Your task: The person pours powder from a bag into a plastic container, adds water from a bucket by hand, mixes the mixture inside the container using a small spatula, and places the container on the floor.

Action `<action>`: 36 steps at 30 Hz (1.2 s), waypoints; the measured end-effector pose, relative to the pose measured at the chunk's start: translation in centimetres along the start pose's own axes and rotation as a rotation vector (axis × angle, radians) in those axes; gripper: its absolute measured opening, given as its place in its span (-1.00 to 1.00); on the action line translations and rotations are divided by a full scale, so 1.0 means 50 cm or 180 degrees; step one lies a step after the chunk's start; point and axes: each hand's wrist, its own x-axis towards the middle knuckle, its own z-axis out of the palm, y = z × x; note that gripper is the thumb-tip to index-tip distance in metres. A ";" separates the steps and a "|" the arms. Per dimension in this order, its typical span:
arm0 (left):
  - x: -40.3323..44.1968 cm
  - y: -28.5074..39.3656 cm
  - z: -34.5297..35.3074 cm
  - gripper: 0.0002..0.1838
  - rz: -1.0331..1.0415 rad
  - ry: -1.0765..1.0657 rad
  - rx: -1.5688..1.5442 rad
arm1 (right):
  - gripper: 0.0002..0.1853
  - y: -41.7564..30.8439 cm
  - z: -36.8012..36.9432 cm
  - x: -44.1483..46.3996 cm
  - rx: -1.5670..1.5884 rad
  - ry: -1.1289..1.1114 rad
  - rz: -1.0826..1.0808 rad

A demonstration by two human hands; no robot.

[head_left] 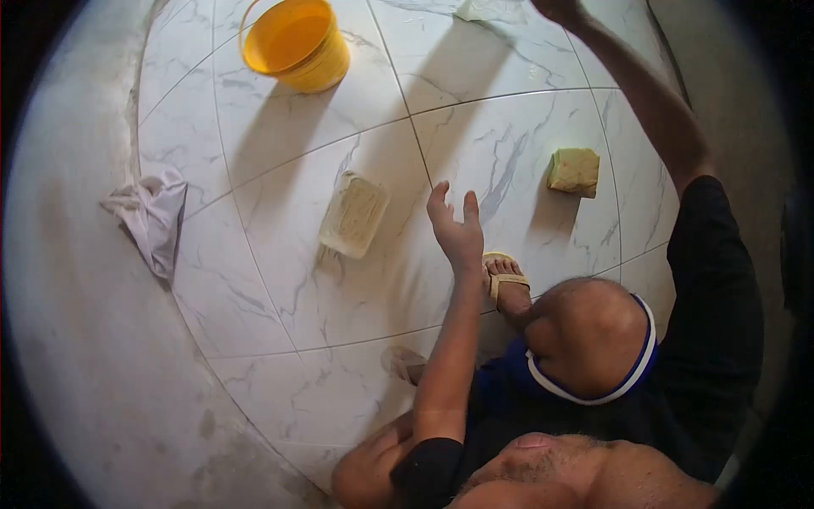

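My left hand hovers over the marbled tile floor with nothing in it, fingers apart. To its left rests a shallow rectangular off-white plastic tub, its inside smeared with residue. A yellow-green sponge block sits on the tiles to the right of that hand. My right arm reaches far forward, and my right hand is cut off by the top edge, so its fingers are mostly hidden. Close to it on the floor is a crumpled white piece, cloth or plastic, only partly in view.
A yellow bucket with its handle stands at the upper left. A pale crumpled cloth hangs over the edge of the grey concrete ledge on the left. Another concrete surface borders the right. My sandaled foot is below the left hand.
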 end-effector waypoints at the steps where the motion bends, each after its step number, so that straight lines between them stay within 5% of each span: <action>1: 0.012 0.009 0.014 -0.35 0.0137 0.0026 0.0002 | -0.10 -0.006 0.000 0.019 0.0020 -0.0023 -0.0070; 6: 0.055 0.074 0.011 -0.29 0.0845 -0.0032 -0.0098 | -0.08 -0.222 -0.168 0.089 -0.0226 -0.1010 0.0072; 11: 0.085 0.130 -0.034 -0.08 0.1047 -0.0142 -0.0357 | -0.15 -0.371 -0.228 0.079 -0.0831 -0.0846 -0.0571; 16: 0.069 0.111 -0.112 0.00 0.1032 -0.0931 -0.0488 | -0.13 -0.496 -0.217 0.079 -0.0162 -0.1232 -0.0157; 20: 0.042 0.092 -0.154 0.04 0.0417 -0.1437 -0.0881 | -0.12 -0.588 -0.172 0.089 0.0772 -0.1575 0.0338; 27: -0.003 0.084 -0.139 -0.14 0.0241 -0.1505 -0.0836 | -0.10 -0.739 -0.085 0.070 0.1317 -0.1996 0.0921; 31: 0.001 0.048 -0.063 -0.45 0.0518 -0.0988 -0.1684 | -0.06 -0.784 -0.082 0.041 0.1322 -0.2317 0.0130; 32: 0.000 0.049 -0.053 -0.48 0.0567 -0.0834 -0.1765 | -0.03 -0.781 -0.084 0.047 0.0350 -0.2149 -0.0670; 35: 0.002 0.066 -0.060 -0.51 0.0892 -0.0317 -0.1777 | -0.01 -0.826 -0.095 0.045 0.0256 -0.2171 -0.0758; 36: 0.002 0.080 -0.070 -0.49 0.1101 -0.0080 -0.1686 | -0.12 -0.810 -0.109 0.052 0.0036 -0.2214 -0.0317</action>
